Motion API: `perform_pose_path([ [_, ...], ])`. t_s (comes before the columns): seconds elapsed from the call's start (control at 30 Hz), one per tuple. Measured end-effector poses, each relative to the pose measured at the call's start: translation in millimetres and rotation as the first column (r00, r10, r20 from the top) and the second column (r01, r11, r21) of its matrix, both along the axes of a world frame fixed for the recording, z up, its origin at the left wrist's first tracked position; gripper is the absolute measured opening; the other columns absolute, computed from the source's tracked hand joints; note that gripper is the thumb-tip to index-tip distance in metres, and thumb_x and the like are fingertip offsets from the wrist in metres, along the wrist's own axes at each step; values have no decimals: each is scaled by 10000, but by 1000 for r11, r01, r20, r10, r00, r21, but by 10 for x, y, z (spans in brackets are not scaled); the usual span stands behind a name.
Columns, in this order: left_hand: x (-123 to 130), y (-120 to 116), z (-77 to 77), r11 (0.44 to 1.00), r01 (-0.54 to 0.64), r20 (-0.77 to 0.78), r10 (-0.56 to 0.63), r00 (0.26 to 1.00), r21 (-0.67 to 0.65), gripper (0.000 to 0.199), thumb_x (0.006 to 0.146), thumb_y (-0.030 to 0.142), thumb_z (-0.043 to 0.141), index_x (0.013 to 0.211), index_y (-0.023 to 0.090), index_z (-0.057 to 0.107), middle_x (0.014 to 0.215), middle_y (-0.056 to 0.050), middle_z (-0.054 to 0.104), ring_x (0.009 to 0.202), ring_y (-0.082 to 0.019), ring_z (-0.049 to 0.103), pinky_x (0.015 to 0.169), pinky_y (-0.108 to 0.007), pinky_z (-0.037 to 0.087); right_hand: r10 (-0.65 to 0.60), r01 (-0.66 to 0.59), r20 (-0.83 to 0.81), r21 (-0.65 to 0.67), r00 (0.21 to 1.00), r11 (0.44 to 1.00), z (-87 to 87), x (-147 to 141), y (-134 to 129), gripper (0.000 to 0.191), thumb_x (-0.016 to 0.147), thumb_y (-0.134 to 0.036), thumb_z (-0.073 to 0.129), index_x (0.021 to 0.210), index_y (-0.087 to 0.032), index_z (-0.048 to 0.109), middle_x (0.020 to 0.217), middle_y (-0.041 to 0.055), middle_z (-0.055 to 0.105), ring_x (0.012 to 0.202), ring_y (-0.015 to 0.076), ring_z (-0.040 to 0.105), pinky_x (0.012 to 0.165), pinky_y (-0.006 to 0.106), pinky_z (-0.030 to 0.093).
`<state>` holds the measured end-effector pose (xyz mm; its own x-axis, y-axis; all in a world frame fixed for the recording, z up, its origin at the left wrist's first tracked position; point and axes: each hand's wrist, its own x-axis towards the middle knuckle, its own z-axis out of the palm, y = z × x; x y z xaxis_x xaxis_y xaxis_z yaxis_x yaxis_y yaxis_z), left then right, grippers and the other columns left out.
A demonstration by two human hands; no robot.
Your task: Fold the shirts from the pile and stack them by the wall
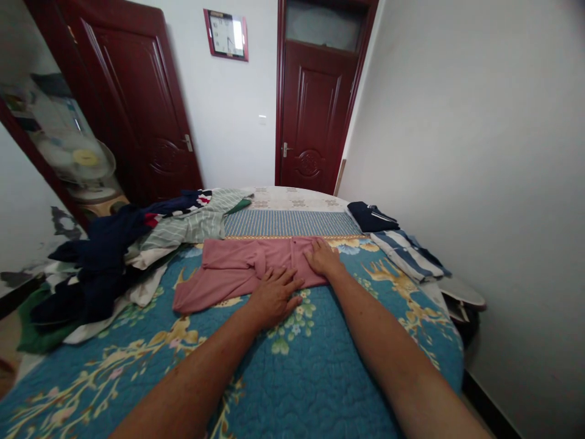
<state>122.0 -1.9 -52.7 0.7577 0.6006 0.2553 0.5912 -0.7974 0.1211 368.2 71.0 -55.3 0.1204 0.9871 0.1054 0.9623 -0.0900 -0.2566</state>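
A pink garment (228, 259), partly folded into a long strip, lies across the middle of the bed. Its left end slants toward me, and a bunched piece of cloth shows near its centre. My left hand (275, 297) rests on its near edge with the fingers spread over the cloth. Farther right, my right hand (323, 258) lies flat on the garment's right end, fingers stretched out. Neither hand grips the cloth.
Loose clothes (105, 256) are heaped on the left of the blue flowered quilt (320, 366). Along the right edge lie a folded dark navy garment (371, 217) and a folded striped one (409, 253). A white wall (493, 152) stands to the right.
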Motion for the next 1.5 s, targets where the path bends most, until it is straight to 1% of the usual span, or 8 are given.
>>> perform_pose_path([
  [0.33, -8, 8, 31, 998, 58, 19, -58, 998, -8, 526, 1076, 488, 525, 1553, 280, 601, 1680, -92, 515, 1601, -358, 380, 1315, -631, 259, -51, 49, 44, 32, 998, 998, 34, 67, 345, 690, 1091, -617, 387, 1486, -94, 604, 1586, 258, 552, 1503, 368, 469, 1243, 554, 318],
  [0.5, -10, 28, -16, 998, 58, 22, -58, 998, 0, 560, 1092, 522, 472, 1593, 286, 555, 1680, -99, 514, 1592, -346, 399, 1314, -635, 242, -79, 67, 59, 180, 995, 981, 12, 60, 312, 619, 1110, -535, 382, 1464, -80, 608, 1570, 265, 560, 1474, 358, 499, 1225, 523, 342],
  [0.67, -9, 26, -14, 998, 58, -7, -57, 998, 18, 575, 1100, 515, 451, 1610, 260, 525, 1689, -102, 502, 1586, -338, 413, 1317, -616, 235, -104, 80, 73, 281, 992, 956, -41, 23, 94, 614, 1117, -499, 377, 1595, -129, 482, 1730, 224, 365, 1555, 367, 399, 1244, 570, 311],
  [0.93, 19, -5, -6, 994, 62, -11, -61, 998, 87, 556, 1078, 472, 509, 1562, 204, 570, 1639, -145, 556, 1562, -356, 447, 1314, -623, 218, -120, 110, 83, 121, 989, 987, -123, 3, -554, 748, 1095, -591, 397, 1675, -121, 373, 1702, 267, 388, 1575, 411, 358, 1250, 642, 262],
  [1.07, -85, -6, 126, 975, 83, 14, -88, 996, 207, 394, 1020, 374, 609, 1357, 198, 712, 1536, -142, 646, 1550, -352, 453, 1333, -613, 184, -87, 80, 111, 67, 990, 995, -121, -3, -866, 760, 1096, -600, 381, 1697, -136, 346, 1718, 246, 374, 1598, 418, 311, 1255, 660, 228],
  [1.17, -350, 71, 317, 954, -41, 96, 13, 995, 297, 273, 1014, 291, 583, 1216, 224, 753, 1513, -124, 656, 1518, -349, 478, 1300, -614, 259, -44, 32, 113, 110, 993, 993, -99, 0, -982, 702, 1096, -554, 414, 1666, -144, 406, 1672, 229, 457, 1558, 385, 383, 1262, 591, 252],
  [1.3, -883, 221, 479, 906, -338, 155, 307, 939, 255, 244, 1003, 261, 543, 1120, 196, 748, 1264, -155, 756, 1245, -336, 659, 1106, -515, 478, -115, 115, -14, 175, 993, 978, -66, 61, -944, 600, 1088, -459, 444, 1588, -133, 510, 1488, 213, 642, 1385, 324, 576, 1185, 447, 384],
  [1.5, -1405, 264, 215, 851, -504, 101, 494, 863, 149, 312, 1022, 275, 489, 1170, 217, 758, 1205, -153, 777, 1131, -337, 689, 991, -473, 497, -228, 282, -356, 106, 906, 954, 61, 266, -618, 555, 1011, -384, 534, 1475, -104, 653, 1381, 199, 720, 1318, 299, 649, 1100, 344, 453],
])
